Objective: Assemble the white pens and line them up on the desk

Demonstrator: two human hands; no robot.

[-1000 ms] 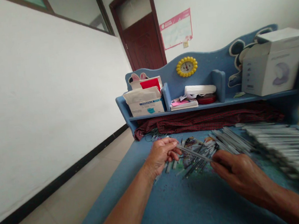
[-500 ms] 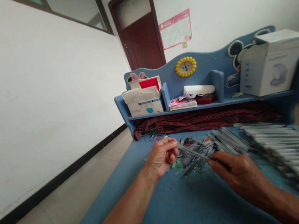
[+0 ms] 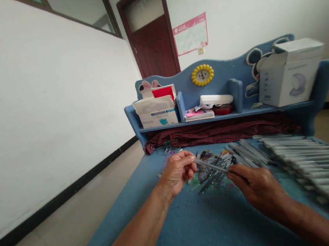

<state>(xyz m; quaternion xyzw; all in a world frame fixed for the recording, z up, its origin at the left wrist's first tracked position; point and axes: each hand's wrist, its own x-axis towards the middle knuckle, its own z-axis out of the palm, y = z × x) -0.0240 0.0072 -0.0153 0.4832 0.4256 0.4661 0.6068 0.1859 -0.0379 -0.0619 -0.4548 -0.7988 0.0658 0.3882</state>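
Between my two hands stretches a slim, translucent grey pen barrel (image 3: 211, 166), slanting down to the right above the desk. My left hand (image 3: 179, 171) pinches its far left end between thumb and fingertips. The opposite end is in my right hand (image 3: 256, 185), whose fingers are closed round it and hide that tip. Beneath the barrel lies a loose heap of thin dark pen refills (image 3: 213, 181), partly covered by it. Just behind my right hand is a bundle of similar grey barrels (image 3: 248, 154).
A long stack of grey-white pens (image 3: 312, 162) covers the right side of the blue desk (image 3: 193, 229). A red checked cloth (image 3: 206, 133) lies under the shelf (image 3: 165, 127). On the shelf stand a mask box (image 3: 159, 117), papers (image 3: 199, 115) and a large white box (image 3: 291, 74).
Both hands keep hold of the pen barrel, nearly still. My right hand has shifted very slightly left and up; the whole view has turned a little.
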